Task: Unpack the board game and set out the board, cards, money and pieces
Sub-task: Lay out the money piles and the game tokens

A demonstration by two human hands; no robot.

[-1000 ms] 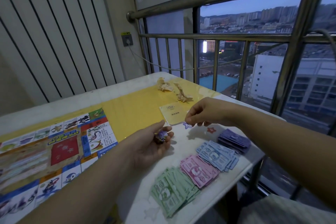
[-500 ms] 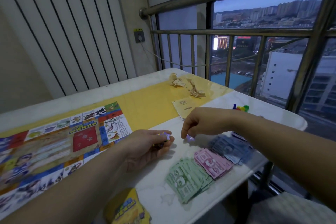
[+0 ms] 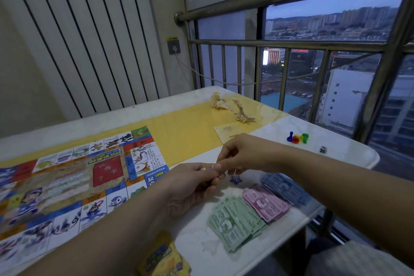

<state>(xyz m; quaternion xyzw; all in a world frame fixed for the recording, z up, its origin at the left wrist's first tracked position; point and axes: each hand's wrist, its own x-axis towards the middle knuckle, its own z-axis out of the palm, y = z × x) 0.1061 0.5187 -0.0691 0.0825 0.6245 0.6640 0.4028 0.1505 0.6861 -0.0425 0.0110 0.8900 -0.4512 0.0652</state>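
Observation:
The game board lies unfolded on the left of the table. My left hand cups a small bunch of purple star tokens. My right hand reaches over to it and pinches a token at the left hand's fingertips. One purple star lies on the table just below my hands. Green notes, pink notes and blue notes are fanned out near the front right edge. Coloured pawns and a die sit at the far right.
A yellow booklet lies beyond my hands, with crumpled wrapping behind it. A yellow packet sits at the table's front edge. The table edge runs close to the metal railing and window.
My right hand set a purple star down on the table, then moved back left to the tokens in my left hand. The camera turned right, bringing pawns and die into view.

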